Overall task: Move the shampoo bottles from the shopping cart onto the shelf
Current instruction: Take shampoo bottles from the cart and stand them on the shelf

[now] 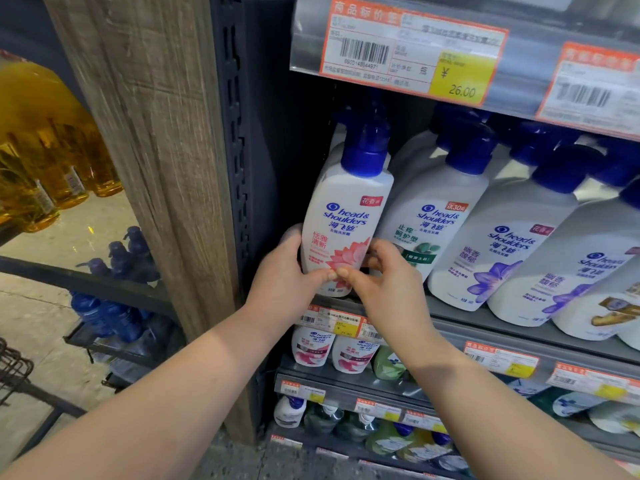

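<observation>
A white shampoo bottle with a blue pump and a pink flower label [341, 216] stands at the left end of the grey shelf [485, 322]. My left hand [287, 275] wraps its lower left side. My right hand [381, 275] grips its lower right side, thumb on the label. Both thumbs meet at the bottle's base. To its right stand more white shampoo bottles [429, 216] with blue pumps, green and purple labels. The shopping cart [104, 327], lower left, holds several blue-capped bottles [131, 251].
A wooden post [156, 168] and a dark slotted upright [239, 133] border the shelf on the left. Price tags [412, 50] hang above. Lower shelves carry smaller bottles [332, 351]. Yellow oil bottles [45, 161] stand far left.
</observation>
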Demonstrator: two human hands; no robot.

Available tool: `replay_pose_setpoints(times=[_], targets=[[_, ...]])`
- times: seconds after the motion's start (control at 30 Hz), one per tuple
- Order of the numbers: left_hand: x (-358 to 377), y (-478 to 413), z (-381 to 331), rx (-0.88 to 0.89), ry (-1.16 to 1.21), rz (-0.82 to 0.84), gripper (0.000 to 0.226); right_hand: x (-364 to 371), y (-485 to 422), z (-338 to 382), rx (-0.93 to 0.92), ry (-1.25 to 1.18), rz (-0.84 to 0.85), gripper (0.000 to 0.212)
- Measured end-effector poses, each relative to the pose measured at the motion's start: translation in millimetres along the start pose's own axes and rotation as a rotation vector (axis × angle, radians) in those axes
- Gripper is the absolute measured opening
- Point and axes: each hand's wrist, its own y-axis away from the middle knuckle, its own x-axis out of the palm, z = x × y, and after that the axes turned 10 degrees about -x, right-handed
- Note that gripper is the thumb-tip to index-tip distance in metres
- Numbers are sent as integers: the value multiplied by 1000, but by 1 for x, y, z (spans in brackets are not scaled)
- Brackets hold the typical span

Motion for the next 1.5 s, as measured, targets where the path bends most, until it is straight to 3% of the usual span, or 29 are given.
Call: replay_pose_setpoints(times=[0.23, 0.5, 0.7, 1.5], targets=[[3, -7, 5, -20, -5, -5, 53, 6, -3, 0, 45, 10, -48, 29], [2, -6, 10, -27, -80, -7, 58, 4, 16, 2, 63, 302, 82, 20], [4, -14, 12, -59, -55, 25, 53, 21, 27, 0, 92, 221, 182, 57], [28, -75, 3, -131, -52, -42, 49, 43, -23, -15, 182, 98, 124, 79]])
